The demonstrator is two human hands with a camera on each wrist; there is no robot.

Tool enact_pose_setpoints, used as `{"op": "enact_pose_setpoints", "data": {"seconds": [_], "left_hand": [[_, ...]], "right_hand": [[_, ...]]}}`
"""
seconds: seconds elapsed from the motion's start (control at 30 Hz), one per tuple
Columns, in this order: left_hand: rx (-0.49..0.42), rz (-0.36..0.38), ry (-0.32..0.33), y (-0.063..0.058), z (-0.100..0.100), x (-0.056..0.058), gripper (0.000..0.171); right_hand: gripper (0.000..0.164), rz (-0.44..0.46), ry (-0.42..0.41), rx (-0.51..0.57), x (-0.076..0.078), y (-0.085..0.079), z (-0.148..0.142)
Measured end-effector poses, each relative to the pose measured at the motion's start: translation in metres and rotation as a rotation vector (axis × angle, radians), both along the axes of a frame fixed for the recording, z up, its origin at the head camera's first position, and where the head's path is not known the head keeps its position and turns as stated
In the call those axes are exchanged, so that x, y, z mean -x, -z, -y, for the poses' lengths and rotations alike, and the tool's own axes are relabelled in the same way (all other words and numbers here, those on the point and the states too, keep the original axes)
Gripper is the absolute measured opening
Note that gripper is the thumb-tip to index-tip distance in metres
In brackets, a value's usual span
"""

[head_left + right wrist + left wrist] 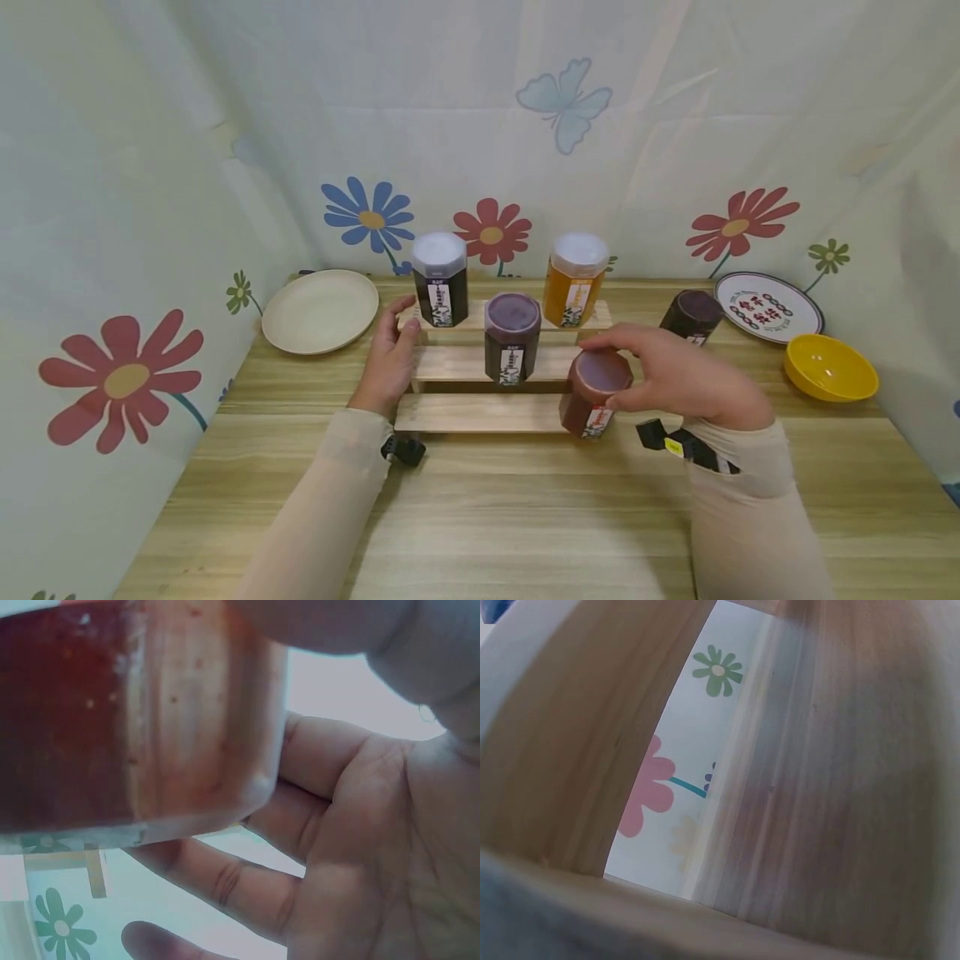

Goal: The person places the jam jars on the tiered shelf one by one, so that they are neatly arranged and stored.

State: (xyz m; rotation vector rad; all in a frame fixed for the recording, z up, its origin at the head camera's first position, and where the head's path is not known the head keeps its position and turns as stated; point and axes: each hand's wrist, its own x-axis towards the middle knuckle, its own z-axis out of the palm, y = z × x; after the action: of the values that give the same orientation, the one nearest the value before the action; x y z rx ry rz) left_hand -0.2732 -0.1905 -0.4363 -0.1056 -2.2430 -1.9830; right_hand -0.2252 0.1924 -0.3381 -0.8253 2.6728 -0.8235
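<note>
My right hand (682, 375) holds a reddish-brown hexagonal jar (596, 392) by its upper part, thumb on the near side and fingers behind. The jar overlaps the right end of the lowest step of a wooden stepped rack (480, 412). In the right wrist view, the jar's clear wall lies close against the thumb and fingers. At the rack's left end my left hand (386, 358) grips the top step, thumb in front. A dark jar (442, 283) and an orange jar (576, 283) stand on the top step; a purple-topped jar (512, 342) stands on the middle step.
Another dark jar (690, 315) is behind my right hand on the wooden table (525, 525). Farther right are a patterned white plate (795, 304) and a yellow bowl (832, 371). A cream plate (318, 312) lies left of the rack. Flowered cloth (450, 125) hangs behind.
</note>
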Motion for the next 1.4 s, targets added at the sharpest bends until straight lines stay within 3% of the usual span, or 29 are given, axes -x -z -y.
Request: {"op": "enact_pose_setpoints", "data": {"seconds": [0.47, 0.7, 0.83, 0.93, 1.17, 1.4], "left_hand": [[0.002, 0.004, 0.002, -0.001, 0.0, 0.0, 0.047], [0.009, 0.01, -0.009, 0.021, 0.005, 0.016, 0.047], [0.009, -0.003, -0.01, 0.027, 0.007, 0.019, 0.047], [0.001, -0.009, -0.006, 0.024, 0.006, 0.017, 0.047], [0.003, -0.007, 0.005, 0.001, 0.0, 0.0, 0.048], [-0.015, -0.003, 0.009, -0.001, 0.0, -0.002, 0.047]], "right_hand": [[0.069, -0.048, -0.036, 0.026, 0.002, 0.005, 0.015], [0.064, -0.098, -0.035, 0.031, 0.007, 0.009, 0.007], [0.061, -0.093, -0.048, 0.047, 0.007, 0.009, 0.007], [0.059, -0.088, -0.055, 0.063, 0.006, 0.008, 0.009], [0.055, -0.086, -0.083, 0.104, 0.006, 0.01, 0.015], [0.054, -0.075, -0.108, 0.128, 0.004, 0.011, 0.021]]}}
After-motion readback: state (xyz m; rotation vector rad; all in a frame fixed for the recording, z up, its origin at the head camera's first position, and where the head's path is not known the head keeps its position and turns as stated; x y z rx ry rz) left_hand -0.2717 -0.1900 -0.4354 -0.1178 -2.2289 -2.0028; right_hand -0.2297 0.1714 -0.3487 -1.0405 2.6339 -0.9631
